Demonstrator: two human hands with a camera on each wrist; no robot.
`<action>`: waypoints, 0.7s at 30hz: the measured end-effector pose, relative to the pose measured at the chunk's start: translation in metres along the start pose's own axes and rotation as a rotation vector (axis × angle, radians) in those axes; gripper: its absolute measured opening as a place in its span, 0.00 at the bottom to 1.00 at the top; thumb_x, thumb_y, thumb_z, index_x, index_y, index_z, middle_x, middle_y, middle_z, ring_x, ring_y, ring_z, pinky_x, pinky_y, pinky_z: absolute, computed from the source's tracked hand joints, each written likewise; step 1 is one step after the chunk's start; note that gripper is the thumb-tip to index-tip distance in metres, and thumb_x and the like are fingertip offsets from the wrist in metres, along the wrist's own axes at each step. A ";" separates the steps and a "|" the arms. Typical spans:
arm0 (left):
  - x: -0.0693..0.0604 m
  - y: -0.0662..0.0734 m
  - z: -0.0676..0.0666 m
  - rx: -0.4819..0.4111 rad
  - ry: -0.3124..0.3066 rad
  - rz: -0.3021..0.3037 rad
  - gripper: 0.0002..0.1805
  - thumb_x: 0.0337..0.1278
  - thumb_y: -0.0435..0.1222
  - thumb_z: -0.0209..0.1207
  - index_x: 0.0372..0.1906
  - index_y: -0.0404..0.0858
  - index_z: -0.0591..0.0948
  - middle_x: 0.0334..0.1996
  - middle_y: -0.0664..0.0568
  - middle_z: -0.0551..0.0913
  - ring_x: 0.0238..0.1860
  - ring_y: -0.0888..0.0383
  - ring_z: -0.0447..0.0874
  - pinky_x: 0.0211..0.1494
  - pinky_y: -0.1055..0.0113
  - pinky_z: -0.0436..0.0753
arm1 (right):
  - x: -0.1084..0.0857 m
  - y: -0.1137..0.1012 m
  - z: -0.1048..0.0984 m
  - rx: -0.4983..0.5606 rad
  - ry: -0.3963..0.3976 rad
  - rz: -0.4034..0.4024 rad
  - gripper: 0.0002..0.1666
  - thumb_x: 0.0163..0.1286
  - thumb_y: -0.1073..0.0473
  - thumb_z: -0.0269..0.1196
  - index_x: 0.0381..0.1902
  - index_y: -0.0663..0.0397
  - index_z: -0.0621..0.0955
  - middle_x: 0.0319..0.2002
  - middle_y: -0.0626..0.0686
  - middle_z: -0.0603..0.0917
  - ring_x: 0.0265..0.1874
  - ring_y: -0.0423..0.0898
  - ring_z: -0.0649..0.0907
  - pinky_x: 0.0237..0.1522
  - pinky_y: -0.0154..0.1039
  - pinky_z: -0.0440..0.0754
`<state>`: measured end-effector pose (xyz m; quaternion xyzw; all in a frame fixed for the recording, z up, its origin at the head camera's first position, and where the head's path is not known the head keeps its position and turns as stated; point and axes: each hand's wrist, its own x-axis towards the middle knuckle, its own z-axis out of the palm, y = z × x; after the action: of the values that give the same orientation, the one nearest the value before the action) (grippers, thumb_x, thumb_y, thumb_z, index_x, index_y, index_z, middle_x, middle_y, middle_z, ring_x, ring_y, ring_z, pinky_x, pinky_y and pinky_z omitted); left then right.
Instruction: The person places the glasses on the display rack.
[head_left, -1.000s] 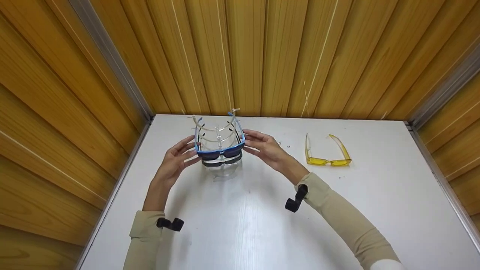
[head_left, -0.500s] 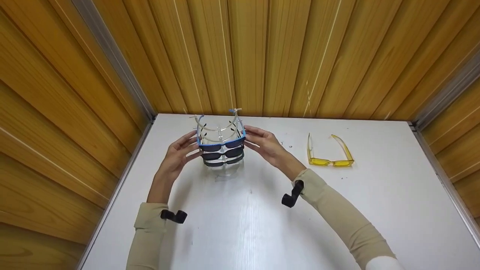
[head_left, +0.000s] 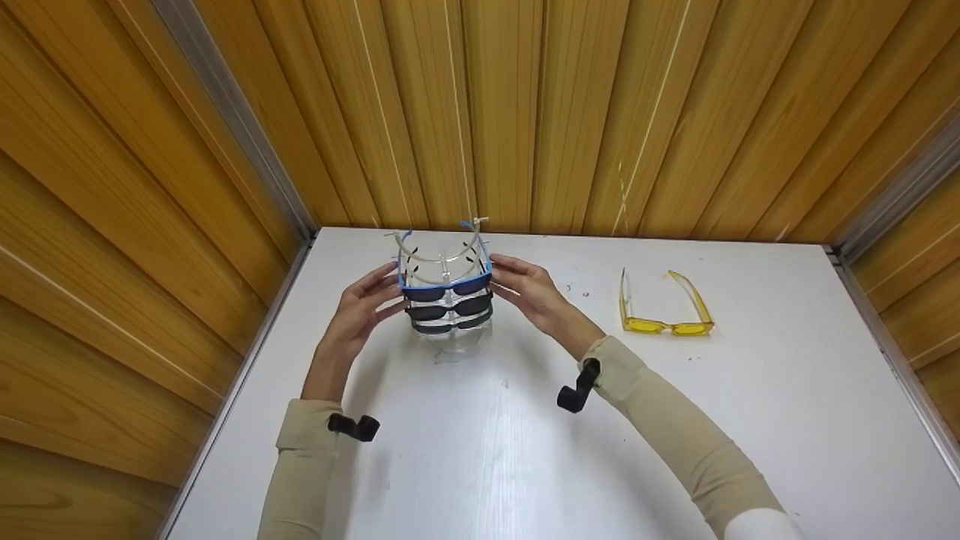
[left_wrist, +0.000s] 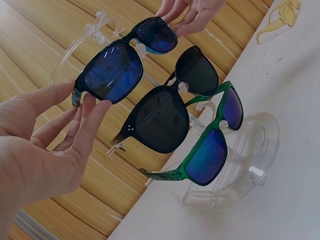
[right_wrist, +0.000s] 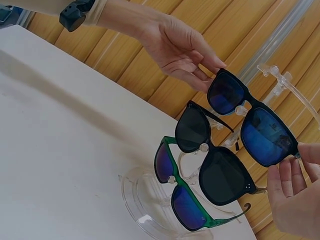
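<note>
Nothing here we can read
We make out a small faint mark point(left_wrist: 109, 69) on a lens point(left_wrist: 114, 77) of the blue glasses point(left_wrist: 129, 40), too blurred for us to read. We also see a small emblem point(left_wrist: 166, 177) on an arm point(left_wrist: 156, 175) of the green glasses point(left_wrist: 214, 126), its shape unclear to us, and a little cluster of pale dots point(left_wrist: 131, 128) at a front corner of the black glasses point(left_wrist: 173, 86).

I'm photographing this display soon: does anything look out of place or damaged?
Only some small specks on the white table near the yellow glasses look stray; they are too small to identify. The three pairs of sunglasses at the clear stand show no visible damage.
</note>
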<state>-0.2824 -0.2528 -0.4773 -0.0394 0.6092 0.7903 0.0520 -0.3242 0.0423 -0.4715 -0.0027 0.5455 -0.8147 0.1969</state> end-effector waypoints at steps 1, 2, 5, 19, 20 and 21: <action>0.000 0.000 0.000 0.002 0.003 0.000 0.30 0.68 0.24 0.59 0.74 0.32 0.69 0.49 0.55 0.85 0.51 0.61 0.86 0.61 0.57 0.87 | 0.000 0.000 -0.001 -0.005 -0.002 0.002 0.28 0.76 0.70 0.56 0.73 0.67 0.69 0.71 0.64 0.74 0.53 0.42 0.84 0.74 0.46 0.75; 0.000 -0.001 0.000 0.006 0.005 -0.001 0.30 0.68 0.24 0.59 0.74 0.32 0.69 0.49 0.55 0.84 0.51 0.61 0.86 0.62 0.57 0.87 | 0.000 0.001 -0.001 -0.008 -0.005 0.003 0.29 0.77 0.70 0.56 0.73 0.67 0.69 0.72 0.65 0.73 0.54 0.43 0.84 0.74 0.46 0.74; 0.001 -0.002 0.000 0.017 0.009 -0.003 0.31 0.68 0.25 0.60 0.74 0.33 0.69 0.49 0.55 0.84 0.51 0.60 0.85 0.63 0.56 0.86 | 0.001 0.003 -0.002 -0.008 -0.013 0.003 0.29 0.76 0.71 0.56 0.73 0.68 0.68 0.73 0.66 0.71 0.55 0.43 0.83 0.74 0.45 0.74; -0.002 -0.001 -0.004 0.010 0.023 -0.007 0.29 0.67 0.25 0.60 0.72 0.34 0.72 0.51 0.54 0.85 0.53 0.59 0.85 0.64 0.57 0.85 | -0.001 0.004 -0.002 -0.047 -0.043 0.011 0.28 0.78 0.69 0.55 0.73 0.65 0.69 0.73 0.68 0.70 0.51 0.40 0.84 0.75 0.48 0.74; -0.002 -0.001 -0.004 0.009 0.028 -0.009 0.29 0.67 0.24 0.60 0.72 0.34 0.72 0.51 0.54 0.85 0.53 0.59 0.86 0.64 0.56 0.85 | -0.002 0.004 -0.002 -0.050 -0.047 0.013 0.28 0.78 0.69 0.55 0.73 0.65 0.69 0.73 0.67 0.70 0.51 0.40 0.84 0.75 0.48 0.74; -0.003 -0.001 -0.005 0.013 0.029 -0.011 0.29 0.67 0.25 0.60 0.72 0.34 0.72 0.51 0.54 0.84 0.53 0.59 0.86 0.64 0.57 0.85 | -0.002 0.004 -0.003 -0.053 -0.050 0.015 0.28 0.78 0.69 0.55 0.73 0.65 0.69 0.73 0.67 0.70 0.51 0.40 0.84 0.74 0.48 0.74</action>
<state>-0.2793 -0.2570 -0.4795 -0.0539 0.6146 0.7855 0.0478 -0.3214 0.0438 -0.4759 -0.0243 0.5617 -0.7982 0.2162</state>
